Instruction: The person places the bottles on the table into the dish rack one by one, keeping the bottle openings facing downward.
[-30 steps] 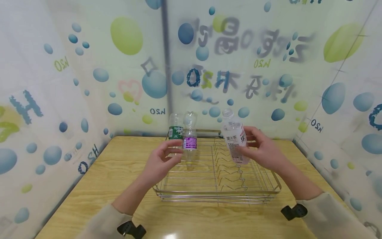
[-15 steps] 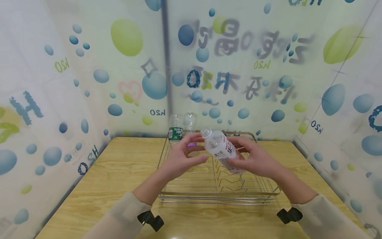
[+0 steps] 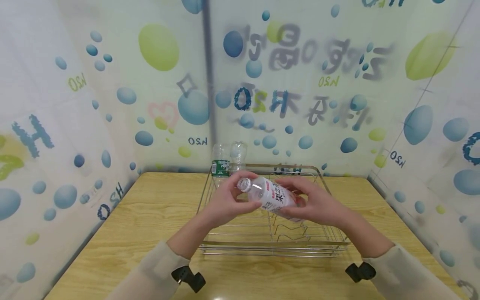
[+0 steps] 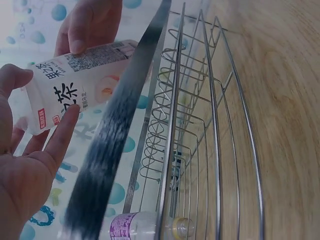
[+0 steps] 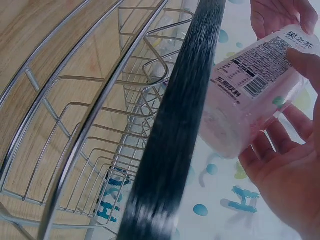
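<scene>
A clear plastic bottle [image 3: 275, 196] with a white label and no cap on its mouth is held tilted above the wire rack, its neck toward the left. My right hand [image 3: 318, 202] grips its lower body, thumb on the near side. At the shoulder and neck, my left hand [image 3: 226, 204] holds the same bottle between thumb and fingers. The left wrist view shows the bottle's label [image 4: 90, 80] between both hands. In the right wrist view, the bottle's base [image 5: 225, 132] extends past my right fingers.
A metal wire dish rack [image 3: 273, 242] stands on the wooden table [image 3: 150, 233]. At its back left are a green-labelled bottle [image 3: 220, 168] and a purple-labelled bottle [image 3: 238, 154], partly hidden by my left hand. Patterned curtains [image 3: 157, 91] surround the table.
My right hand has brought the bottle left and down, tipping it from near upright to strongly tilted. My left hand has moved right and taken hold of its neck end.
</scene>
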A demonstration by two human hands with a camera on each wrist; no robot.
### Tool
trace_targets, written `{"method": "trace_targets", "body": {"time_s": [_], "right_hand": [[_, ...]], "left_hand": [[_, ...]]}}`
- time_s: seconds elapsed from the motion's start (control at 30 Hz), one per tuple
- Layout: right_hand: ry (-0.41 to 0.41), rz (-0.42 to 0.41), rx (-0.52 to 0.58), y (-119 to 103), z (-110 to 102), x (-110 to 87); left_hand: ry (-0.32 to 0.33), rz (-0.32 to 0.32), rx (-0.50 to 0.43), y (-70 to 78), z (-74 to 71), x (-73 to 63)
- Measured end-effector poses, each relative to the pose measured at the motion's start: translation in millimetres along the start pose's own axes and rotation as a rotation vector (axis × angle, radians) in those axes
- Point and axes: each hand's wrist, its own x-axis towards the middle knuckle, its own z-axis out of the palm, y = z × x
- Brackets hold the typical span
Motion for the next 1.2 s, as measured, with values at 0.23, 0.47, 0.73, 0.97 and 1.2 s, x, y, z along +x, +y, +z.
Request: {"method": "trace_targets", "body": {"time_s": [0.23,0.47,0.73,0.97,1.2], "right_hand": [[0.037,0.07,0.01,5.6,-3.3,-5.5],[0.056,0.146,0.056,17.0,-7.0,-13.6],[0.085,0.122,0.092,22.1,-9.9,-16.2],[0.115,0.094,0.119,20.9,-13.7,-16.4],[0.138,0.036,0.122,20.6,-14.8,-14.6]], "left_hand": [[0.023,-0.03,-0.064,-7.8,-8.3,-7.4],[0.058,-0.034,-0.142,-12.4,-19.5,-14.0],[0.068,-0.056,-0.151,-13.5,-24.1,-17.2],[0.078,-0.094,-0.123,-15.5,-24.5,-19.2],[0.052,-0.104,-0.029,-22.3,-25.2,-19.7]]}}
